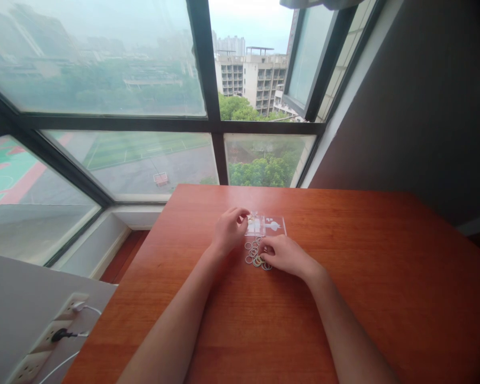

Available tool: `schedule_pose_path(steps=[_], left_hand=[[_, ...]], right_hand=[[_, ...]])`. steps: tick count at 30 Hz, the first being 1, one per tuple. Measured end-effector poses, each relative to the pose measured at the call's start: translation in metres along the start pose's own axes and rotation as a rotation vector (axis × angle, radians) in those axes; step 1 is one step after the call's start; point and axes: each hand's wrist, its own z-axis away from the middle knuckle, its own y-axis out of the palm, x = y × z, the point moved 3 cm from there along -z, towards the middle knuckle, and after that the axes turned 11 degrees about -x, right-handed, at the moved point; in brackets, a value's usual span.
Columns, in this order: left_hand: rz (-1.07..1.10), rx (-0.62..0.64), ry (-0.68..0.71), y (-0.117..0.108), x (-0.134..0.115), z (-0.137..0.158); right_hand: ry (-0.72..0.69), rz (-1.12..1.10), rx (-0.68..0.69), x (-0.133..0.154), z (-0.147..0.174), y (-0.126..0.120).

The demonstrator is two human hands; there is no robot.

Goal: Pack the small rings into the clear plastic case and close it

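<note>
Pinching narrowly, the right hand (pixel 286 253) is nearer the rings (pixel 253 252), spread leftward from its fingertips; the left hand (pixel 229 230) curls narrowly at a clear box (pixel 269 226). I can't tell what either holds.

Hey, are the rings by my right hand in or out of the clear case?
Out: the rings lie loose, some overlapping, on the tabletop just nearer you than the clear case. Cannot tell if more are inside.

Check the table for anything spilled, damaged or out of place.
Nothing clearly stands out. The rings lie loose on the table, some overlapping, on the near side of the clear box, partly under the right hand; slightly untidy, perhaps, but not clearly spilled. They are too small to judge for damage.
</note>
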Motion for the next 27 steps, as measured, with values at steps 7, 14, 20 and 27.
schedule_pose_path(steps=[7,14,20,27], left_hand=[[0.0,0.013,-0.009,0.0,0.0,0.0],[0.0,0.021,-0.005,0.0,0.0,0.0],[0.04,0.012,0.016,-0.001,-0.003,-0.001],[0.322,0.242,-0.086,0.005,-0.023,0.001]], right_hand=[[0.003,0.008,0.015,0.001,0.0,0.0],[-0.02,0.04,-0.01,0.005,0.001,0.001],[0.011,-0.032,-0.213,0.002,-0.004,-0.012],[0.048,-0.024,-0.557,-0.002,-0.005,-0.025]])
